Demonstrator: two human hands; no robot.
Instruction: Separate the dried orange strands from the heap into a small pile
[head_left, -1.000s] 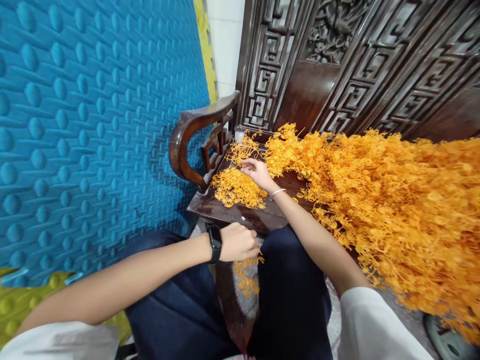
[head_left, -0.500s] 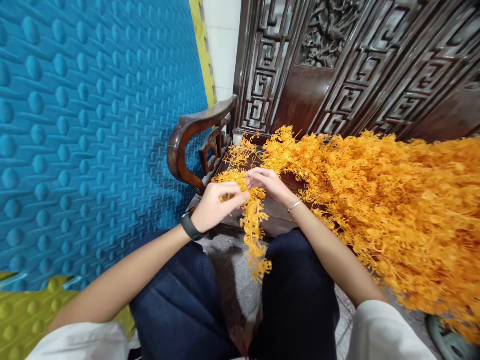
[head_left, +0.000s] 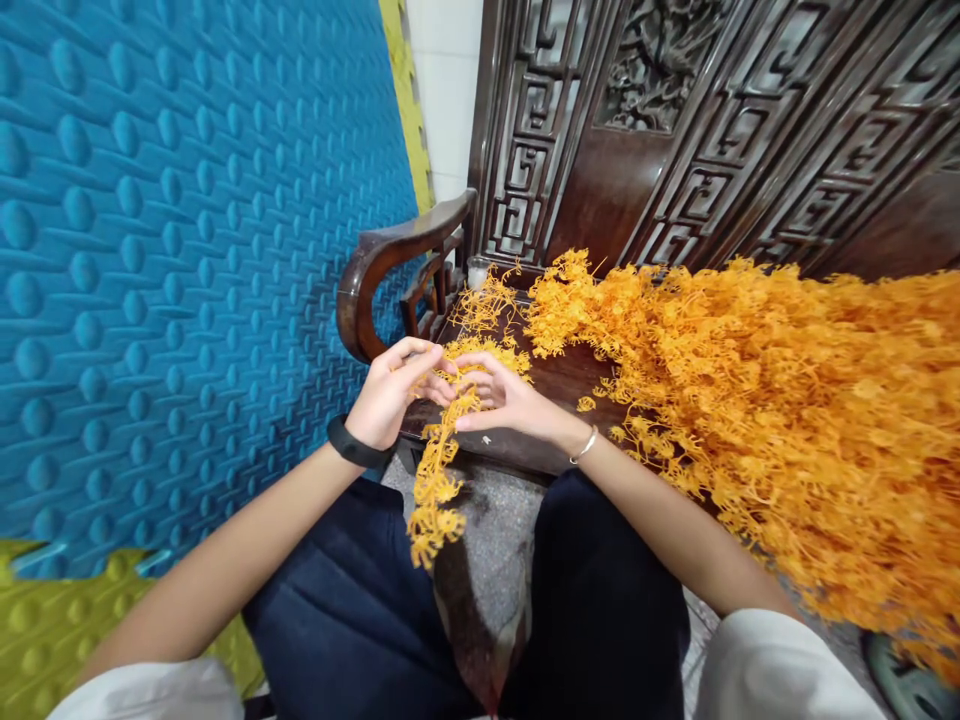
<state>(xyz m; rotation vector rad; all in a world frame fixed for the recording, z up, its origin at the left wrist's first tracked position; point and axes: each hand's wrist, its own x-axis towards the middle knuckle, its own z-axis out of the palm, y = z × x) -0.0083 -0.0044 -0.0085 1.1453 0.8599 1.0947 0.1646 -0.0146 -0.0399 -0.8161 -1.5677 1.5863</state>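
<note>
A strand of orange plastic flower pieces (head_left: 435, 490) hangs from between my hands and dangles over the gap by my knees. My left hand (head_left: 390, 395) pinches the upper end of this strand, its thumb and forefinger pressed together. Close beside it, my right hand (head_left: 514, 405) curves around the strand with thumb and fingers apart. More orange pieces (head_left: 495, 350) lie on the dark wooden seat (head_left: 517, 430) just behind my fingers. The exact spot where the fingertips touch the strand is partly hidden.
A large heap of orange plastic pieces (head_left: 810, 400) covers the bench to the right. At the left stands a curved wooden armrest (head_left: 360, 290), with a blue foam mat (head_left: 187, 250) beyond it. The carved backrest (head_left: 615, 190) rises behind.
Both hands have shifted left, carrying the hanging strand left with them. My right hand has turned, its thumb now lower and apart from the fingers.
</note>
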